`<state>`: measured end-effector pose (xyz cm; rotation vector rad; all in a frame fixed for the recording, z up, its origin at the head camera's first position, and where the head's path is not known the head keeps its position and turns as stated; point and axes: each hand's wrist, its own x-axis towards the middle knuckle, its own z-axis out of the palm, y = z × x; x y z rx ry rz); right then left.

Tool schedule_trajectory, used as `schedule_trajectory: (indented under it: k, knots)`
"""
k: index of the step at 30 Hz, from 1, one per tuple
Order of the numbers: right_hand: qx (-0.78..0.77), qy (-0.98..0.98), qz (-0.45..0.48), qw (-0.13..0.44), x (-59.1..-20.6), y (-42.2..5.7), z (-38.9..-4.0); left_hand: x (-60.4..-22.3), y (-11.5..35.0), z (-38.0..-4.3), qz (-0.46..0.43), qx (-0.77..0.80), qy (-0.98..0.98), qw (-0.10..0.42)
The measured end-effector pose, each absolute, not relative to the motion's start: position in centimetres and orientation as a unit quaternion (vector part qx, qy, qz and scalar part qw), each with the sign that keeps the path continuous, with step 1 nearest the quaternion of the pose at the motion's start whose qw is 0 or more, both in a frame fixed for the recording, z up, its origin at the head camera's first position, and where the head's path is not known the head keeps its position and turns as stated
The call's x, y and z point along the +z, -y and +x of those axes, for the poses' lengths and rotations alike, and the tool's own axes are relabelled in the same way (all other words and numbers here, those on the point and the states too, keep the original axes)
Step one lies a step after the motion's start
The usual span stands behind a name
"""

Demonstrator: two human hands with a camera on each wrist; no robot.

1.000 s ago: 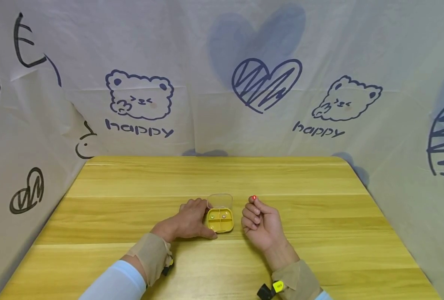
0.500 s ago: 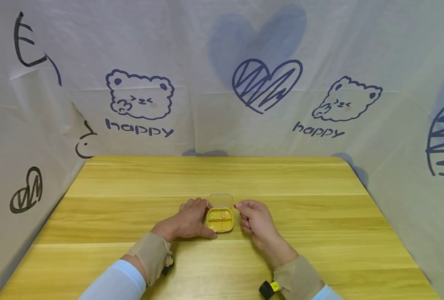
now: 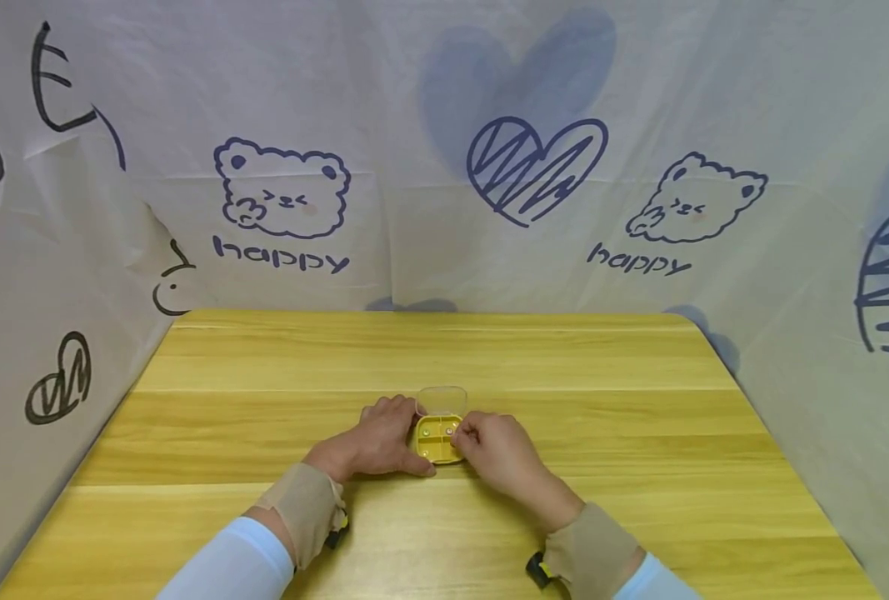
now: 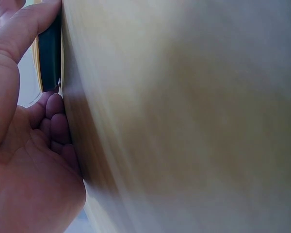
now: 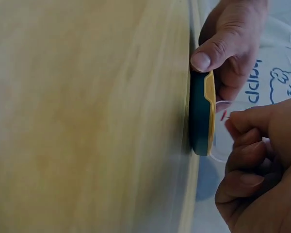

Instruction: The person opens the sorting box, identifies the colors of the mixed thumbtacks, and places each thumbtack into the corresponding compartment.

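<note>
A small yellow pill box (image 3: 440,450) with divided compartments lies on the table, its clear lid (image 3: 442,401) raised at the back. Tiny round pieces sit in some compartments. From the right wrist view the dark green base (image 5: 200,116) shows beneath the yellow rim. My left hand (image 3: 384,439) holds the box at its left side, thumb in front and fingers behind. With thumb and forefinger my right hand (image 3: 500,454) pinches a small red piece (image 5: 224,115) with a thin stem, like a thumbtack, at the box's right side. In the head view the fingers mostly hide it.
The wood-grain table (image 3: 302,358) reaches to a white cloth backdrop (image 3: 414,100) with drawn bears and hearts. Each wrist carries a wrapped band with a small black camera.
My right hand has turned palm-down and moved left with the red piece, from beside the box to over its right edge. The left hand and the box stay in place.
</note>
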<state>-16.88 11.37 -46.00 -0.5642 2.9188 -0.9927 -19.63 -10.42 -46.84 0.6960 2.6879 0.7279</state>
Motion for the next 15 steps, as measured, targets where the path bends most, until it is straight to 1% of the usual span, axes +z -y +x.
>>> schedule_trajectory:
  k: [6, 15]
  knots:
    - [-0.262, -0.945, -0.194, 0.018, -45.77, -11.11, -16.89, -46.87, 10.41, -19.66, 0.24, 0.252, -0.928, 0.134]
    - [-0.271, -0.944, -0.187, 0.021, -45.8, -11.1, -16.88, -47.07, 10.37, -19.75, 0.241, 0.249, -0.929, 0.13]
